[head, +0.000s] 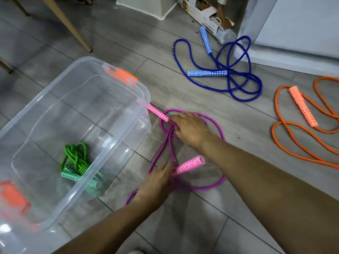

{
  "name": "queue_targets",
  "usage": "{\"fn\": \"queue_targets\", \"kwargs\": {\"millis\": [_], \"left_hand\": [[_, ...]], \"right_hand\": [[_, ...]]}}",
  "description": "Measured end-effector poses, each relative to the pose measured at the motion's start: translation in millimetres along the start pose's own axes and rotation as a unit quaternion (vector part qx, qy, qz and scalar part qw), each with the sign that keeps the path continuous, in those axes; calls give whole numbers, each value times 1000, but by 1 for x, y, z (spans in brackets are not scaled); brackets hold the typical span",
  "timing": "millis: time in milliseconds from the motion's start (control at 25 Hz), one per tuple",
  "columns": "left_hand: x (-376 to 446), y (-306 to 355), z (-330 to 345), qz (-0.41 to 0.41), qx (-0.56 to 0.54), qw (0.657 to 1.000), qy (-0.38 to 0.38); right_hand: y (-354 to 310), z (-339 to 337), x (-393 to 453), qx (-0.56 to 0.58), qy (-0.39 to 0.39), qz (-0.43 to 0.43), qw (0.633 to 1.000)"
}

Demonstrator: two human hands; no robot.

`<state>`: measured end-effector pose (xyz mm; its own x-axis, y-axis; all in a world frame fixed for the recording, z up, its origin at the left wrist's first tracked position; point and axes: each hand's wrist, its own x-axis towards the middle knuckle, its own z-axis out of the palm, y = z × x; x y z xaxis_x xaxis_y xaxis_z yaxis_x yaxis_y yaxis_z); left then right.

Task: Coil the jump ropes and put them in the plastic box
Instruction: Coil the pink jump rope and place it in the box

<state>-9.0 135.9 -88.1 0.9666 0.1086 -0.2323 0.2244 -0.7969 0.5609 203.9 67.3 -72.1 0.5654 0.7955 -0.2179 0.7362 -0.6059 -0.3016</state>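
Pink jump rope (192, 149), glossy cord looped on floor; right hand (190, 131) seemingly grips strands, left hand (157, 182) pinches a patterned handle (189, 165).

**Both hands down, arms extended forward**

My left hand (157, 182) is low, palm down, fingers pointing forward and slightly right; whether the fingertips pinch anything I cannot tell. My left forearm runs in from the bottom edge. My right hand (190, 130) reaches further forward, palm down, fingers pointing left with their tips curled under. My right forearm crosses in from the lower right corner, bare.
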Motion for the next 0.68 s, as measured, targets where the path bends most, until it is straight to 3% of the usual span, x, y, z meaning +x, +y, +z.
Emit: {"fn": "queue_targets", "kwargs": {"millis": [160, 280, 520, 680], "left_hand": [[-23, -10, -30, -110, -176, 975, 80], [-29, 2, -56, -114, -252, 956, 97], [6, 21, -91, -135, -412, 896, 98], [22, 64, -94, -153, -506, 847, 57]], "right_hand": [[6, 14, 14, -49, -66, -49, 995], [10, 34, 16, -71, -135, -18, 988], [52, 55, -57, -82, -22, -65, 994], [102, 61, -189, -50, -66, -12, 996]]}}
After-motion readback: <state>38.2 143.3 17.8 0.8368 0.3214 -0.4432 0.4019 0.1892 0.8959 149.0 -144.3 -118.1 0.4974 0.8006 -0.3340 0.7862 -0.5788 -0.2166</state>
